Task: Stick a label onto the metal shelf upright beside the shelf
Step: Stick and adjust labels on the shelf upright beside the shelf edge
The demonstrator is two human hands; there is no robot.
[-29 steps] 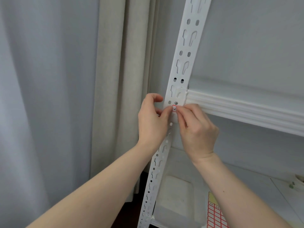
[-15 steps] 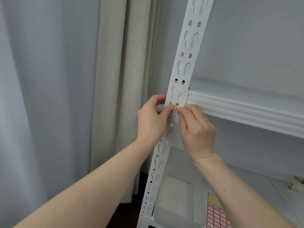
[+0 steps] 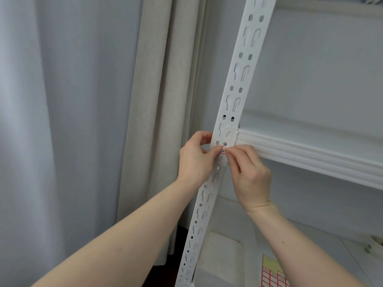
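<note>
A white metal upright (image 3: 238,83) with punched slots runs from the bottom centre to the top right. A white ribbed shelf beam (image 3: 306,156) hooks into it at mid height. A small white label with a red border (image 3: 223,150) lies against the upright just below that joint. My left hand (image 3: 196,160) wraps the upright's left edge, with its thumb tip on the label. My right hand (image 3: 248,175) pinches the label's right side with fingertips. Most of the label is hidden by the fingers.
A sheet of red-bordered labels (image 3: 273,274) lies on the lower white shelf (image 3: 319,251) at the bottom right. Beige and grey curtains (image 3: 161,100) hang to the left of the upright. A small pale object (image 3: 376,243) sits at the right edge.
Both hands stay at the same spot on the upright with the label between them. The view has tilted slightly upward.
</note>
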